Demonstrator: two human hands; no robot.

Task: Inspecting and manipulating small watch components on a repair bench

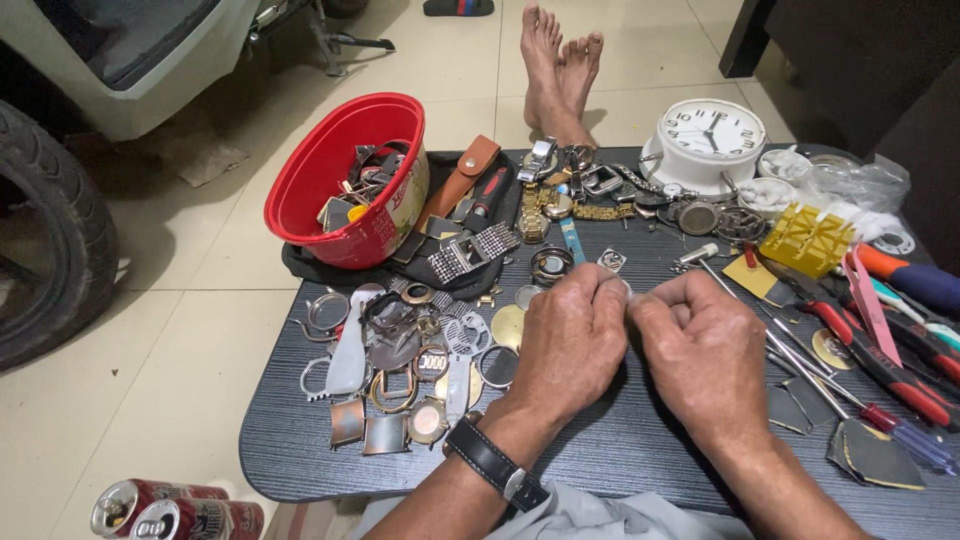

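Both hands are meeting over the dark table (640,450): left hand (570,340) and right hand (700,345) curled, fingertips pinching something tiny, hidden. Step: fine fitting. Watch parts (420,350) lying just left.

light: even, fairly bright | shadows: soft | glare: mild on floor tiles (640,70) | focus: sharp

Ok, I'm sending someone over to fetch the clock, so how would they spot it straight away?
Start at the dark table and look to its far edge, right of the red tub. There stands the clock: round, white, with black hands, by far the largest dial among the small watch parts around it.
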